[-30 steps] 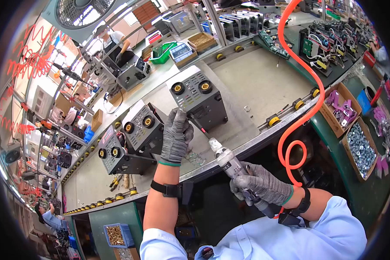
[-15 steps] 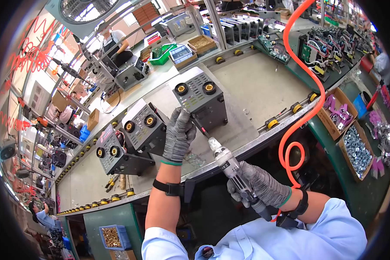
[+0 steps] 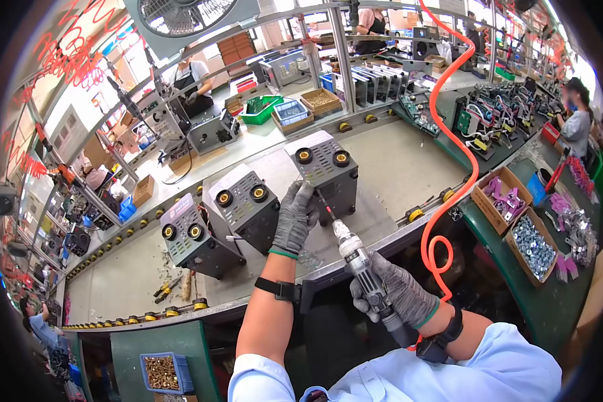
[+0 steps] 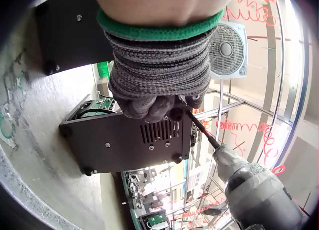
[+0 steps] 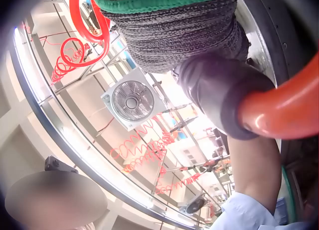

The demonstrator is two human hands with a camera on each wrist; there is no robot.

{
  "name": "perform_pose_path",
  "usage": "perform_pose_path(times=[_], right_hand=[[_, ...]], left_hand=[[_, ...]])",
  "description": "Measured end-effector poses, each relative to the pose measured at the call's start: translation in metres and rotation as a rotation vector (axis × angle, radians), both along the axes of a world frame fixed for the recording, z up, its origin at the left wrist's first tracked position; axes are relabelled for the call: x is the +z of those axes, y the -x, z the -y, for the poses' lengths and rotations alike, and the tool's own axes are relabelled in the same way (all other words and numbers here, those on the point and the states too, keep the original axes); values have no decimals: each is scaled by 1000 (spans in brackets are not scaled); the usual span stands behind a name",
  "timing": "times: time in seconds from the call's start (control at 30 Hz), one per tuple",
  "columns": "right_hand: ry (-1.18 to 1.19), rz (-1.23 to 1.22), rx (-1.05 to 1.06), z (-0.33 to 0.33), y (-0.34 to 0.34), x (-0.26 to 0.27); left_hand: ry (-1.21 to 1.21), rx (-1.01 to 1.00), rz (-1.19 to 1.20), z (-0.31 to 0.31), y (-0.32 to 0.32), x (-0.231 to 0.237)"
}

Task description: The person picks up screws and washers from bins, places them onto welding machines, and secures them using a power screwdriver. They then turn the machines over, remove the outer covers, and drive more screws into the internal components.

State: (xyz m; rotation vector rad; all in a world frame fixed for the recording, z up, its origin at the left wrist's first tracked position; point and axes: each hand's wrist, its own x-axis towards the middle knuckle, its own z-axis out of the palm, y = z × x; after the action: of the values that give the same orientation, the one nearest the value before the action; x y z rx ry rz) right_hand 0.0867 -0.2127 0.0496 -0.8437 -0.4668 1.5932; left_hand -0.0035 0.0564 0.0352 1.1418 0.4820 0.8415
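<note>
Wearing a grey knit glove, my left hand (image 3: 293, 220) is at the near corner of a dark grey metal box (image 3: 333, 175) with two round brass-centred sockets on its slotted panel. Its curled fingers pinch around the tip of a thin screwdriver bit (image 4: 203, 128); the very tip is hidden by them. My right hand (image 3: 405, 289), gloved alike, grips the body of an air screwdriver (image 3: 362, 264) with white tape around its nose. An orange air hose (image 5: 284, 110) joins the driver's rear end. The bit points up and left from the driver to the box's corner.
Two similar boxes (image 3: 248, 204) (image 3: 197, 238) stand to the left on the bench. Pliers (image 3: 164, 291) lie near the front edge. At the right are cartons of purple parts (image 3: 502, 201) and metal nuts (image 3: 532, 248). The coiled orange hose (image 3: 442, 251) hangs beside my right arm.
The head view has turned, so the boxes and bench sit lower and further right in it. Both hands keep their holds, with the bit still at the box's near corner.
</note>
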Motion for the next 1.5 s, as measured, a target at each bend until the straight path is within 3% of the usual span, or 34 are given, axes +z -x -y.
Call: perform_pose_path(times=[0.4,0.63,0.7,0.73,0.8,0.9,0.97,1.17,1.23,1.33,1.5], right_hand=[[-70,-87,-23,-3,13,-3],[-53,-68,-39,5,4,-5],[-23,31,2,14,0,-7],[17,73,12,19,0,-8],[43,90,47,23,0,-19],[73,98,84,24,-1,-36],[60,227,91,28,3,-35],[101,283,60,33,16,-35],[115,316,64,34,21,-36],[94,313,65,36,25,-37],[82,306,50,41,27,-38]], left_hand=[[35,24,-3,1,-4,2],[13,255,22,37,10,-23],[402,116,-265,49,27,-34],[411,118,-261,44,34,-46],[790,32,-41,24,49,-74],[709,-10,-45,20,66,-85],[722,-45,16,12,71,-103],[715,-54,23,15,79,-94],[733,27,-3,13,79,-88],[704,-7,-49,29,81,-62],[578,-137,-90,14,78,-85]])
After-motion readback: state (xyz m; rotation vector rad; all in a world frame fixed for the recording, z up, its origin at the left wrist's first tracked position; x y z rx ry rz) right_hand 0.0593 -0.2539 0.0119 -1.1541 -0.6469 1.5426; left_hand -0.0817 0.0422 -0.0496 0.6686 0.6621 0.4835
